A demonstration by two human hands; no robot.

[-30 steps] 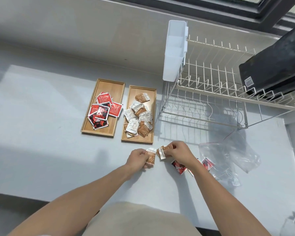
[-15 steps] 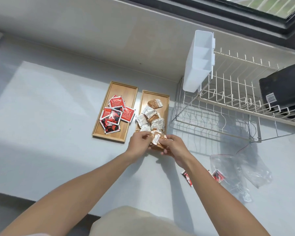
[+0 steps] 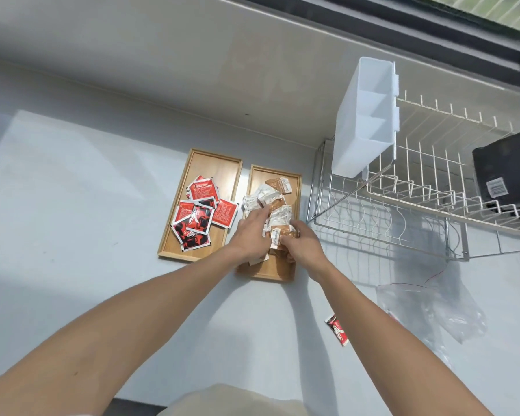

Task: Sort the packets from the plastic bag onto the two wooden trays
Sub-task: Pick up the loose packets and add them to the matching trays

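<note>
The brown-and-white packets point(image 3: 278, 202) lie heaped on the right wooden tray point(image 3: 296, 187), and both hands are down over the near half of that pile. The right hand point(image 3: 302, 246) is closed on a brown packet with a white end point(image 3: 278, 237), fingers curled around it just above the heap. The left hand point(image 3: 251, 235) reaches flat into the pile with fingers extended; whether it pinches a packet underneath I cannot tell, though a white corner point(image 3: 257, 261) pokes out below its heel. The red-and-black packets point(image 3: 200, 216) sit in a loose overlapping stack on the left wooden tray point(image 3: 213, 163), which lies just beside the right one.

On the grey counter point(image 3: 72, 205), near the right forearm, a lone red-and-black packet point(image 3: 337, 330) is not yet sorted, and the clear plastic bag point(image 3: 433, 310) lies crumpled beyond it with something red faintly showing inside — so the job looks mostly done, not finished.

The risk now is the heap itself: it is piled high, and one red packet already overhangs the left tray's inner rim. A careless release or a sweep of the left hand could push brown packets over the low rim into the red tray, or off the near end onto the counter. The wire dish rack point(image 3: 403, 211) stands close on the right — a wide withdrawal could snag it
</note>
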